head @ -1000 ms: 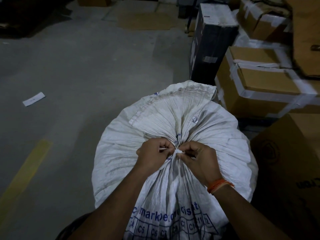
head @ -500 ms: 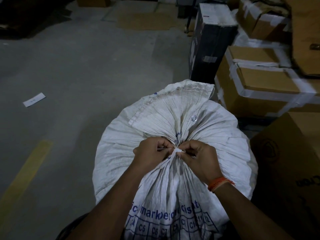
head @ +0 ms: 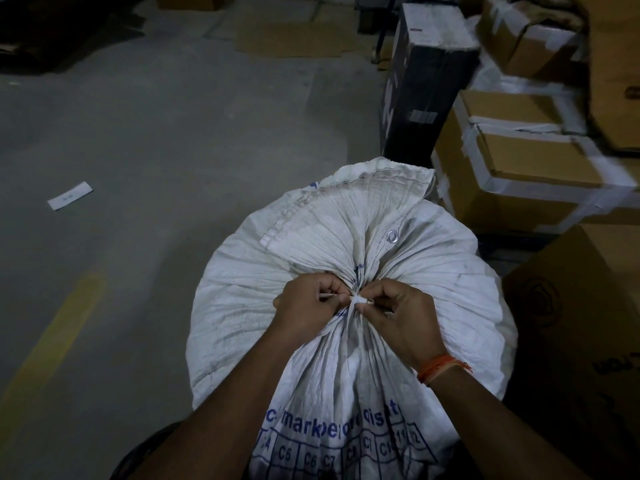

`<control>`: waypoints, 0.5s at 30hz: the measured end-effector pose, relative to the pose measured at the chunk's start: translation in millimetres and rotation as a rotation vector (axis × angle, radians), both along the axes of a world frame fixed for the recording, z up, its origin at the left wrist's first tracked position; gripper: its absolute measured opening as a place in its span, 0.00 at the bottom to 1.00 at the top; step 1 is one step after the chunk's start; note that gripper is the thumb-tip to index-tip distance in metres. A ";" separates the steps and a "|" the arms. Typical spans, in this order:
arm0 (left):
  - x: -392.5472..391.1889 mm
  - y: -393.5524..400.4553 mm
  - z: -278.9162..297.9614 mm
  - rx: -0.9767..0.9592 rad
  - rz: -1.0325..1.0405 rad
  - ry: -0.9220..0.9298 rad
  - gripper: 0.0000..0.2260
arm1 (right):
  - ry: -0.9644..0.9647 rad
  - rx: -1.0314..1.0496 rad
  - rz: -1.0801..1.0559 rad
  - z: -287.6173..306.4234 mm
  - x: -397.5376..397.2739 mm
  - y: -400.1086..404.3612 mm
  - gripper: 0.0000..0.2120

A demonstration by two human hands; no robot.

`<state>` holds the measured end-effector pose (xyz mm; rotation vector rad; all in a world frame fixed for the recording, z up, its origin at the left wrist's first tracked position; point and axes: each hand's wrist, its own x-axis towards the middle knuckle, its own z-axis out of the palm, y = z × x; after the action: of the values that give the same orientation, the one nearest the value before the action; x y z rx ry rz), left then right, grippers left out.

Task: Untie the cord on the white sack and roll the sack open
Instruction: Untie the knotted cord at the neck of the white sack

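A full white woven sack [head: 433, 271] with blue print stands on the floor in front of me. Its neck is gathered tight and the loose top flap with a metal eyelet fans away from me. A thin white cord [head: 356, 300] is knotted around the neck. My left hand [head: 308, 303] pinches the cord at the knot from the left. From the right, my right hand [head: 398, 313], with an orange thread band at the wrist, pinches the knot. The fingers hide most of the cord.
Taped cardboard boxes [head: 519, 168] are stacked to the right of the sack, with a tall black box [head: 419, 88] behind it and another carton [head: 588, 323] at the near right. Grey concrete floor [head: 173, 150] lies to the left, with a paper slip [head: 70, 195] and a yellow line [head: 52, 341].
Both hands have shifted slightly at the knot, still pinching the cord. The sack neck stays gathered.
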<state>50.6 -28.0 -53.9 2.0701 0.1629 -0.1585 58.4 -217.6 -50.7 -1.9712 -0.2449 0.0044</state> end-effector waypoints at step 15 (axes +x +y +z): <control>-1.3 -7.6 0.3 0.027 0.041 0.002 0.07 | 0.017 -0.016 -0.003 -1.2 1.1 -0.7 0.08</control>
<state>49.3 -35.5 -53.6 2.0919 0.2093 -0.1336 59.5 -218.3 -51.9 -1.9869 -0.2316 0.0218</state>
